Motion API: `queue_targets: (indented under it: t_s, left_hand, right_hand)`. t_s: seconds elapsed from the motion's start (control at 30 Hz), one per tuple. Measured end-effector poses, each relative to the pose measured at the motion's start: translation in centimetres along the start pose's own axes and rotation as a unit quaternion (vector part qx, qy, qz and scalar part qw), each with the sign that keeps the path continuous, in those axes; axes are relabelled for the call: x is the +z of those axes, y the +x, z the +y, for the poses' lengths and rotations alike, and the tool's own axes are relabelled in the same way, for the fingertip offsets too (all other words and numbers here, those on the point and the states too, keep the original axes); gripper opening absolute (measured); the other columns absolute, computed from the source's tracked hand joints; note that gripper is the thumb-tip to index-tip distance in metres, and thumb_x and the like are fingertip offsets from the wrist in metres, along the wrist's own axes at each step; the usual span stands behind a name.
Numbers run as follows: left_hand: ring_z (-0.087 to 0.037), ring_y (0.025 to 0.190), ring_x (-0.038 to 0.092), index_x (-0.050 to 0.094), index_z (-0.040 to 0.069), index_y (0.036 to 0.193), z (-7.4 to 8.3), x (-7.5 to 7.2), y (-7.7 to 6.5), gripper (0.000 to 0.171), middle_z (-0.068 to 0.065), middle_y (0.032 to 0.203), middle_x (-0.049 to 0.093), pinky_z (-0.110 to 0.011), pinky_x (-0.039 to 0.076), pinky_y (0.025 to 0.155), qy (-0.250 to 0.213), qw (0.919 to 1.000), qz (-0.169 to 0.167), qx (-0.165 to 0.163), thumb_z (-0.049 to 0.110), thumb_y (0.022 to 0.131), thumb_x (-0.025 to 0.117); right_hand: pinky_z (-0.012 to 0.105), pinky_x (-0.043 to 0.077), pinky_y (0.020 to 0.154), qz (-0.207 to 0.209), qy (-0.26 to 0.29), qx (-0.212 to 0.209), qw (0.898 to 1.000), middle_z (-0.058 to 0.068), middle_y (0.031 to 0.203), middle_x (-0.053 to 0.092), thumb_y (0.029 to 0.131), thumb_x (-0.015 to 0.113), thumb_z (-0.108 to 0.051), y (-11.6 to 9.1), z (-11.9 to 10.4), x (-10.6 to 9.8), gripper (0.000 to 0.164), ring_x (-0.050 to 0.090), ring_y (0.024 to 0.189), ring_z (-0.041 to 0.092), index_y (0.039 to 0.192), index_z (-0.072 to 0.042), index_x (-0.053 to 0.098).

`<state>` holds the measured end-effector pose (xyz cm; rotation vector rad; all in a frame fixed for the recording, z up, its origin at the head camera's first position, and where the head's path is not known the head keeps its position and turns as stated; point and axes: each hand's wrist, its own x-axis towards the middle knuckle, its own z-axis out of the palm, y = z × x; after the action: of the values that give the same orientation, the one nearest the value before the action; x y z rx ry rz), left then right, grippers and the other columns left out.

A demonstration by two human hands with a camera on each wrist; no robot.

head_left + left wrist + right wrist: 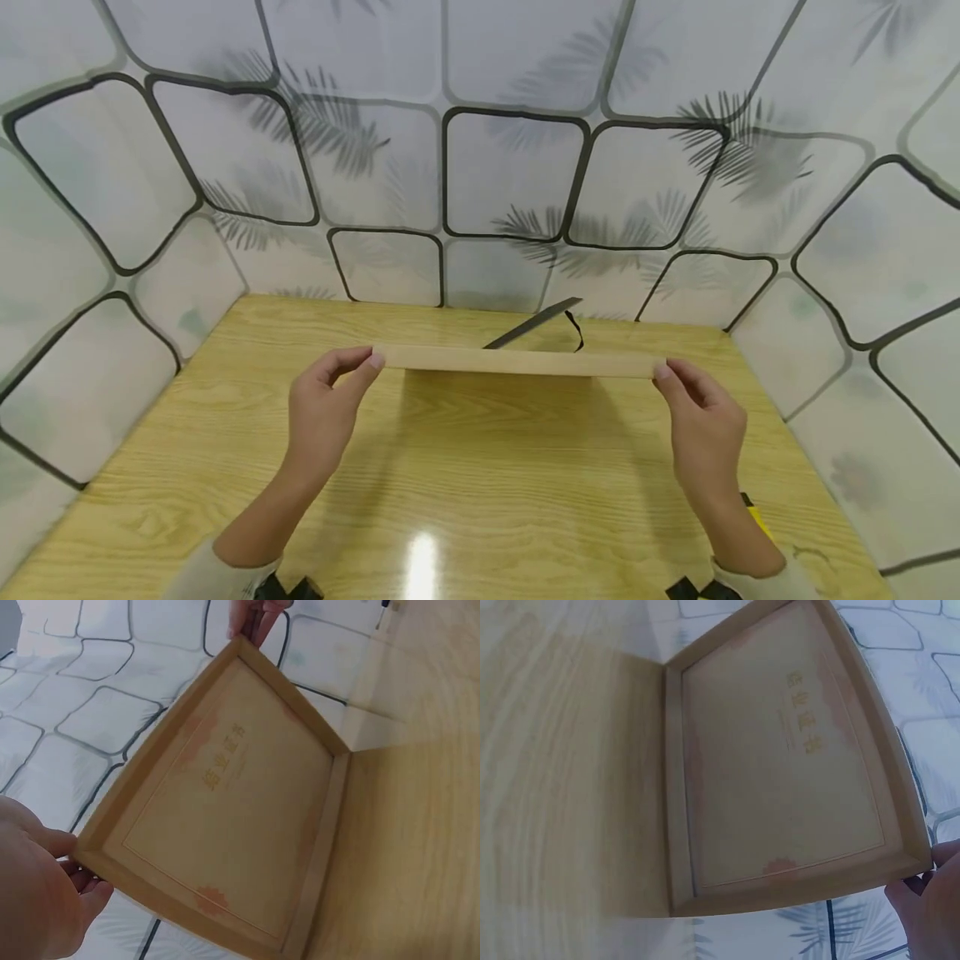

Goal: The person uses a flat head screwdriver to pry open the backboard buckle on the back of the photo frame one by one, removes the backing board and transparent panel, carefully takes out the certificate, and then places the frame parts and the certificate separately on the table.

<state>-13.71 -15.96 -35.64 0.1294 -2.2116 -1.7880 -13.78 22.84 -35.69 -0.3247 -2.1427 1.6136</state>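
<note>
A light wood picture frame point(517, 361) stands upright across the table, so the head view shows mostly its narrow top edge. Behind the glass in the left wrist view is a cream certificate point(247, 817) with gold lettering and reddish corner ornaments. My left hand point(322, 412) pinches the frame's upper left corner between thumb and fingers. At the upper right corner, my right hand point(707, 425) pinches it the same way. A dark support leg point(536, 322) sticks out behind the frame, with a black ribbon point(576, 332) beside it. The frame's lower edge meets the tabletop.
The wood-grain table point(487, 475) has patterned white wall coverings point(517, 175) at its back and sides. Beside my right wrist lies a partly hidden yellow and black object point(757, 517). A thin dark tool point(383, 610) shows at the top of the left wrist view.
</note>
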Motion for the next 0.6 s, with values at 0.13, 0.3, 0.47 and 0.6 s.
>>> queue_targets:
  t_s: [0.13, 0.3, 0.47, 0.6]
  left_hand:
    - [-0.002, 0.075, 0.057, 0.073, 0.015, 0.117, -0.9, -0.4, -1.1, 0.038, 0.003, 0.116, 0.071, -0.023, 0.041, 0.054, 0.011, 0.9997, -0.006, -0.02, 0.045, 0.094, 0.071]
    - [-0.009, 0.05, 0.031, 0.074, 0.016, 0.115, -2.4, -0.4, -2.3, 0.038, 0.005, 0.113, 0.072, -0.029, 0.031, 0.041, -0.001, 0.9986, -0.01, -0.051, 0.045, 0.091, 0.073]
    - [-0.009, 0.053, 0.035, 0.073, 0.014, 0.116, -3.6, -0.2, -3.2, 0.038, 0.001, 0.118, 0.071, -0.028, 0.032, 0.04, -0.004, 0.9971, -0.025, -0.072, 0.044, 0.091, 0.074]
    - [-0.006, 0.077, 0.061, 0.073, 0.013, 0.116, -4.3, 0.0, -3.6, 0.038, -0.003, 0.12, 0.071, -0.029, 0.035, 0.047, 0.008, 0.9961, -0.031, -0.082, 0.042, 0.091, 0.074]
  right_hand:
    - [0.01, 0.052, 0.084, -0.018, 0.045, 0.062, 0.997, -0.01, 0.108, 0.073, 0.091, 0.074, -0.04, -0.9, 0.4, -0.2, 0.049, 0.068, 0.103, 0.001, 0.129, -0.01, 0.069]
    - [0.007, 0.05, 0.083, -0.023, 0.02, 0.104, 0.994, -0.009, 0.116, 0.07, 0.09, 0.073, -0.045, -1.8, 1.1, -0.3, 0.052, 0.063, 0.108, 0.0, 0.132, -0.014, 0.069]
    - [0.005, 0.047, 0.084, -0.038, -0.053, 0.11, 0.992, -0.007, 0.124, 0.069, 0.093, 0.066, -0.053, -2.4, 2.1, -0.6, 0.055, 0.06, 0.109, -0.004, 0.135, -0.019, 0.066]
    - [0.005, 0.047, 0.083, -0.048, -0.077, 0.115, 0.989, -0.005, 0.127, 0.068, 0.093, 0.065, -0.054, -2.8, 3.0, -0.7, 0.056, 0.06, 0.106, -0.007, 0.136, -0.018, 0.065]
